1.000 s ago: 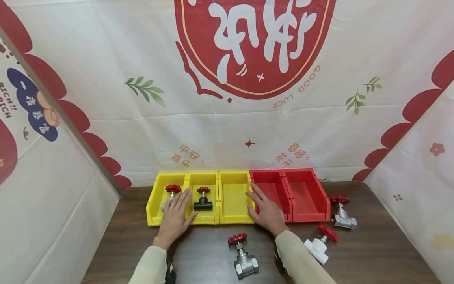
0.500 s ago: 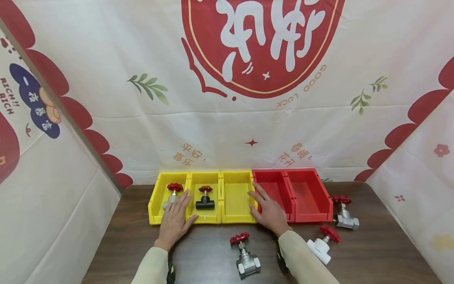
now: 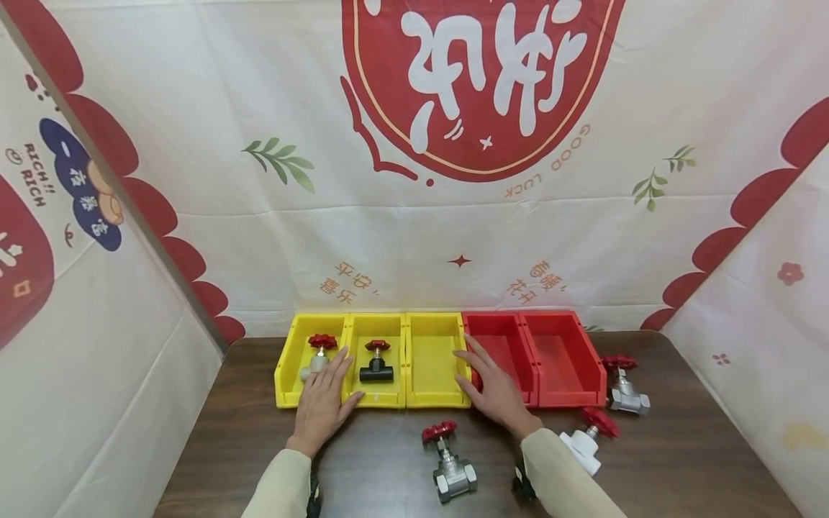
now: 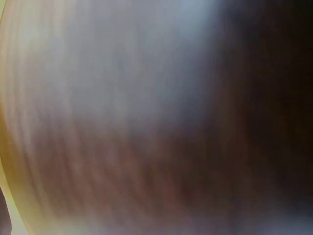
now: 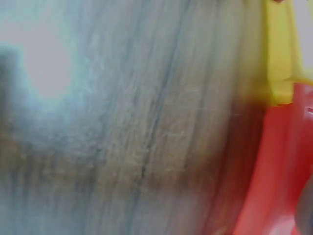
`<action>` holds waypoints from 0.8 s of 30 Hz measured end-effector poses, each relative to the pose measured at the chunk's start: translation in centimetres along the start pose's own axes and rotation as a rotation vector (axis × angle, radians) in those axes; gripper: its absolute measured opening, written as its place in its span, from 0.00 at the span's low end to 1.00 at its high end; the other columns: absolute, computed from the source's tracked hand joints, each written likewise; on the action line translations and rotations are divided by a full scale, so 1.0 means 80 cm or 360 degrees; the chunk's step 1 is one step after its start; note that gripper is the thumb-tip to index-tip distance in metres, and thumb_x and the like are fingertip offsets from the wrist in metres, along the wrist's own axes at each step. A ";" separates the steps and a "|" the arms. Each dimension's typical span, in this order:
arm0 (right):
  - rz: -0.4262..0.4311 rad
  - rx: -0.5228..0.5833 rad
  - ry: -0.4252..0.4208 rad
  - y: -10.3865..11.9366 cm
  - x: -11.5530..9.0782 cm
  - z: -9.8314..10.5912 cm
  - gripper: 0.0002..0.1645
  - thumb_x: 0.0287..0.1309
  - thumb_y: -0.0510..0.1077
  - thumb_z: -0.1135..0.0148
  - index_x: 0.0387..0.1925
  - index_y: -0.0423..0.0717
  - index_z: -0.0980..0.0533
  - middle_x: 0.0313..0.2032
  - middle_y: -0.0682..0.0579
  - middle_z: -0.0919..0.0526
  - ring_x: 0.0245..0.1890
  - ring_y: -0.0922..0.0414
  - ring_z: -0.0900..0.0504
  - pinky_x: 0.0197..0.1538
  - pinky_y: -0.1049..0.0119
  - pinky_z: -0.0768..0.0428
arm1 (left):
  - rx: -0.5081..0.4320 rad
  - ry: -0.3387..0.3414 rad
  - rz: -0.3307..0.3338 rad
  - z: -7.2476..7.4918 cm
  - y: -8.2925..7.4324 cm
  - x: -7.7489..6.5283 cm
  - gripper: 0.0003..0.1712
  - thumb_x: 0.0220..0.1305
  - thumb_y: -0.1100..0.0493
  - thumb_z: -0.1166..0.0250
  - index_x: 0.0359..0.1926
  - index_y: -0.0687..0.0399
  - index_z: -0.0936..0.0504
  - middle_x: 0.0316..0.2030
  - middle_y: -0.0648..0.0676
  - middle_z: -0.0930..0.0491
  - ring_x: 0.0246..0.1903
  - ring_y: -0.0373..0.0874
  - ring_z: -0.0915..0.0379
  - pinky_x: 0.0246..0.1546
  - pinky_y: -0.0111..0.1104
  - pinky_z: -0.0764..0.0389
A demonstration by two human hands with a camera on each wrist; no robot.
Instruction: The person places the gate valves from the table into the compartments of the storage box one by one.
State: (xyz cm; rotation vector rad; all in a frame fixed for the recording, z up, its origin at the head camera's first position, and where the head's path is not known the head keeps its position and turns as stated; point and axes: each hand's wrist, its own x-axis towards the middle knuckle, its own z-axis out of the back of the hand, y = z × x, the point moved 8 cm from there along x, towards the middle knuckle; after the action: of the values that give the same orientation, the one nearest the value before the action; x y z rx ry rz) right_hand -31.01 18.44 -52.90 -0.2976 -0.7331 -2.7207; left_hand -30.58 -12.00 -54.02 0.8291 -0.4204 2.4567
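Note:
In the head view my left hand point(image 3: 322, 404) lies with fingers extended over the divider between the two leftmost yellow bins. The far-left yellow bin point(image 3: 285, 381) holds a pale grey valve with a red handwheel point(image 3: 316, 363), partly behind my fingers. A black valve with a red handwheel point(image 3: 376, 370) lies in the second yellow bin point(image 3: 393, 397). My right hand point(image 3: 499, 392) spreads loosely over the wall between the third yellow bin point(image 3: 435, 367) and the left red bin point(image 3: 495, 334). Neither hand grips a valve.
A metal valve point(image 3: 455, 476) lies on the brown table point(image 3: 382, 460) between my forearms. To the right, a white valve point(image 3: 581, 449) lies beside my sleeve and another metal valve point(image 3: 627, 397) beside the right red bin point(image 3: 560, 360). A printed cloth point(image 3: 401, 237) hangs behind.
The head view has shifted slightly. Both hands stay on the bins, and the valves keep their places.

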 end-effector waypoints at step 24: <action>-0.0129 0.0108 0.0133 0.006 -0.009 -0.001 0.43 0.50 0.53 0.37 0.63 0.76 0.48 0.68 0.64 0.64 0.63 0.54 0.47 0.52 0.50 0.34 | -0.0126 0.0115 0.0169 -0.002 -0.001 -0.006 0.54 0.43 0.29 0.40 0.67 0.49 0.45 0.67 0.47 0.52 0.49 0.49 0.33 0.36 0.44 0.31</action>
State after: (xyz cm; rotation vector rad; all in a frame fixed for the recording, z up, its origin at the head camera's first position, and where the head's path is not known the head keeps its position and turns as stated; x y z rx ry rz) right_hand -30.20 18.19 -52.93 -0.1412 -0.8284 -2.7579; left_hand -30.29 -12.04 -54.41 0.7000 -0.5441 2.5406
